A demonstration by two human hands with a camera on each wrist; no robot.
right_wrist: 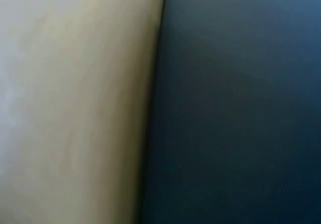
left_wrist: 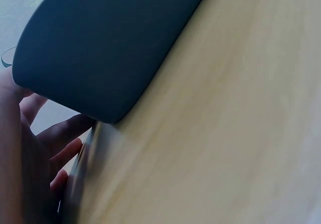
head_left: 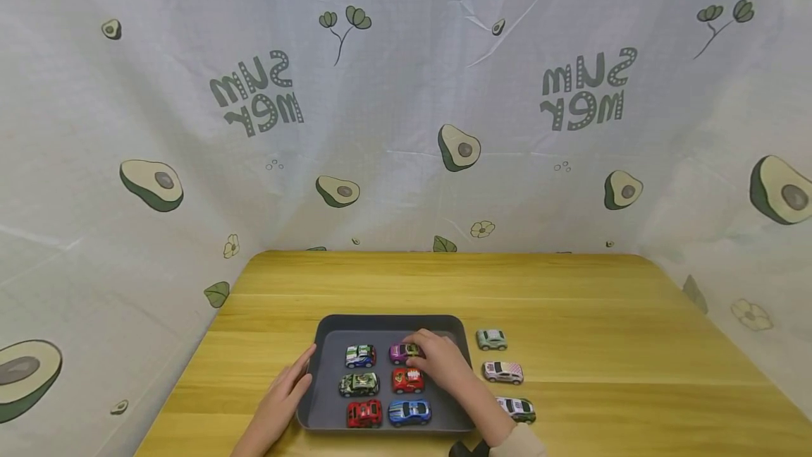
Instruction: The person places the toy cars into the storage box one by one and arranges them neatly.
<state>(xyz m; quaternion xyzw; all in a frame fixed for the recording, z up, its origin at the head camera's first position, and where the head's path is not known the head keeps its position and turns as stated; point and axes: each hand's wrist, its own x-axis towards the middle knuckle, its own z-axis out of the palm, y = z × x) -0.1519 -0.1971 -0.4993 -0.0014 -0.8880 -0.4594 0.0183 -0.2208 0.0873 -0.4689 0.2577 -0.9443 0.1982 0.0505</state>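
Note:
A dark grey tray [head_left: 330, 333] sits on the wooden table with several toy cars in two columns. My right hand [head_left: 438, 358] reaches into the tray and pinches a purple car [head_left: 401, 352] at the back of the right column. Behind that hand lie a red car [head_left: 407, 380] and a blue car [head_left: 409, 412]. My left hand [head_left: 293, 379] rests with straight fingers against the tray's left rim; in the left wrist view its fingers [left_wrist: 60, 138] lie beside the tray [left_wrist: 100, 43]. The right wrist view shows only blurred tray [right_wrist: 235, 113] and table.
Three more toy cars stand in a line on the table right of the tray: a pale green one [head_left: 491, 338], a white one [head_left: 503, 372] and a white-green one [head_left: 520, 409]. An avocado-print cloth [head_left: 406, 104] hangs behind and beside the table [head_left: 603, 344].

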